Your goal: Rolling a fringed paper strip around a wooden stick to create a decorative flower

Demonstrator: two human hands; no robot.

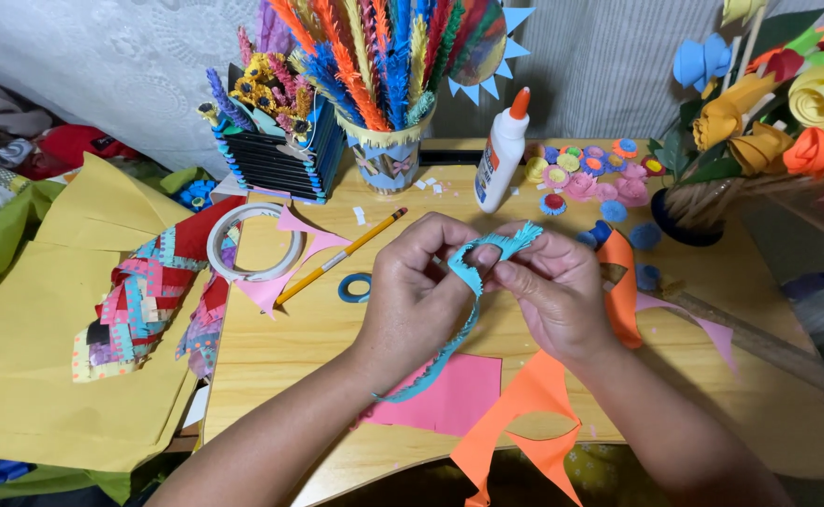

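Both hands meet mid-table: left hand [412,286] and right hand [548,291] pinch a long fringed teal paper strip [463,282], its comb-cut tail curling down to 7 o'clock over a flat pink paper sheet [459,394]. White glue bottle with orange cap [503,155] stands at 12, smooth yellow pencil [341,256] at 10.
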